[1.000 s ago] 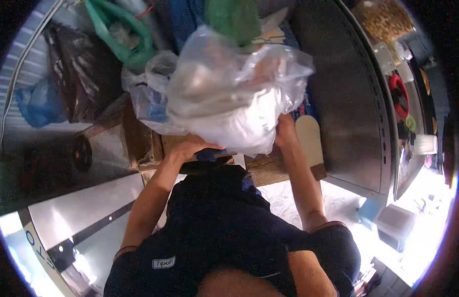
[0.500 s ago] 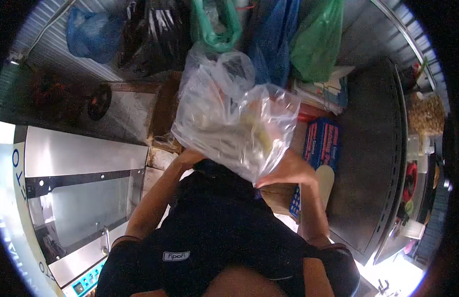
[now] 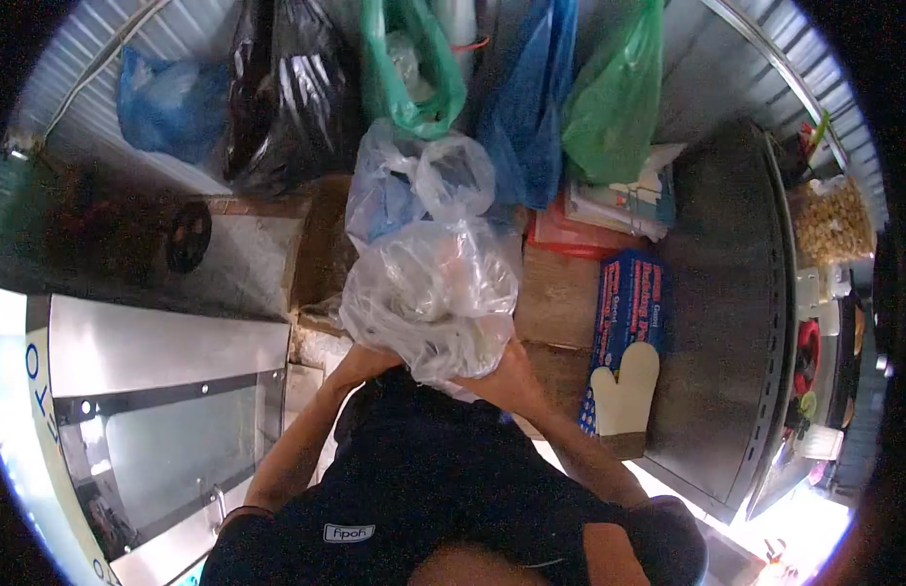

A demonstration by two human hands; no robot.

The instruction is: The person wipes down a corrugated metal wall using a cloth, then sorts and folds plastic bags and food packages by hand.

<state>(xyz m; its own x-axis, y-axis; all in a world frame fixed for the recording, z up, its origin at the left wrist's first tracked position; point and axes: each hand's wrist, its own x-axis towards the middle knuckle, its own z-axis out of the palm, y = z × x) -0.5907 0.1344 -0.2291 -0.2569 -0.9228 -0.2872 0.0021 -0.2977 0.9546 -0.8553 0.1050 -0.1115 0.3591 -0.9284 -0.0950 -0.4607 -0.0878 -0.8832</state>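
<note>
A clear plastic bag (image 3: 428,293), crumpled and gathered, lies bunched between my two hands in front of my body. My left hand (image 3: 368,363) grips its lower left edge, fingers partly covered by the plastic. On the other side my right hand (image 3: 502,379) is closed on the bag's lower right part, its fingertips hidden by the film. What the bag contains, if anything, cannot be made out. Directly beyond it hangs another clear plastic bag (image 3: 375,186) with an open mouth; the two overlap in view.
Green (image 3: 619,107), blue (image 3: 531,107) and black plastic bags (image 3: 292,88) hang along the metal wall. At right, a cream oven mitt (image 3: 629,391) lies by a blue box (image 3: 633,293), beside a dark metal cabinet (image 3: 712,322). A glass-fronted steel appliance (image 3: 169,400) stands left.
The bag in my hands has been drawn in and bunched up; it was spread wider. My right hand has moved left, closer to my left hand. The view has tilted slightly upward.
</note>
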